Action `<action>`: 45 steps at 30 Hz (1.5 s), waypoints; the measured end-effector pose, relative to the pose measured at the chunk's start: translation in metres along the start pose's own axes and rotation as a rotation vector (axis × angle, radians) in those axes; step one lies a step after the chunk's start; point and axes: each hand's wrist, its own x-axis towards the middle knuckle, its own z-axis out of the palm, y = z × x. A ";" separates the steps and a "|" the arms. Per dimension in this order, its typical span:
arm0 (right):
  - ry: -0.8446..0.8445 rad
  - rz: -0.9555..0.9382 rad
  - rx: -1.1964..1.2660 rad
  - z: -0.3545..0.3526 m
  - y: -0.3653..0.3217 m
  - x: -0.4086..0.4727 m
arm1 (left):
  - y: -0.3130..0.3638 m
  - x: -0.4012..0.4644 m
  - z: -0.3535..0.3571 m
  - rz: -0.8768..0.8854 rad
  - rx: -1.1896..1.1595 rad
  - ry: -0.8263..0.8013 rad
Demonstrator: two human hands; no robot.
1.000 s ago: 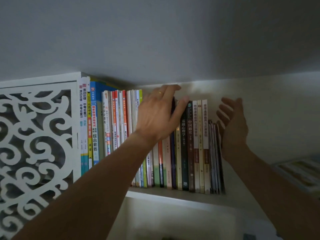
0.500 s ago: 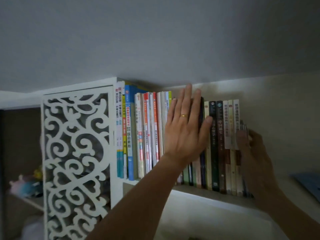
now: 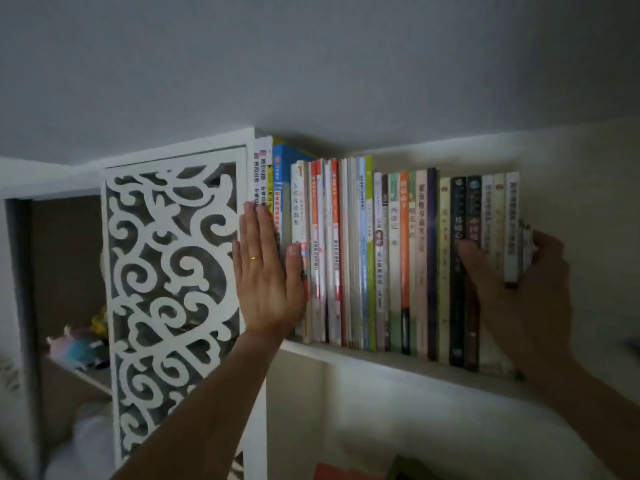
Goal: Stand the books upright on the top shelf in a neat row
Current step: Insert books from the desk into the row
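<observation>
1. At the far left stands a white carved panel (image 3: pixel 173 271), which forms the end of the top shelf (image 3: pixel 398 362); the first tall books press against it.
2. The left hand (image 3: pixel 268 271) lies flat and open against the spines at the left end of the row of books (image 3: pixel 398 258). Its grip is spread, fingers straight, closed on nothing. It seems to be pushing the spines flush.
3. The row itself stands upright along the top shelf, packed spine to spine from the panel rightward, with no visible lean.
4. The right hand (image 3: pixel 519 289) wraps the right end of the row, thumb across the dark spines in front and fingers hidden behind the last thin books. Its grip looks clamped on those end books, bracing them.
5. By my judgement the step in hand is the final squaring-up, and the task is nearly done.
6. The next move calls for pressing the end books leftward and level, then releasing gently so the thin ones do not tip into the bare shelf space on the right.
</observation>
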 end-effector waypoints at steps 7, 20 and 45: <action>-0.200 0.078 0.145 -0.044 -0.003 -0.009 | 0.029 -0.022 0.006 0.251 0.049 0.020; -0.576 -0.153 -0.041 -0.064 0.018 -0.017 | 0.097 -0.087 -0.033 -0.089 0.021 -0.289; -0.567 -0.065 -0.270 -0.073 0.005 -0.022 | 0.046 -0.049 -0.021 -0.629 0.037 -0.098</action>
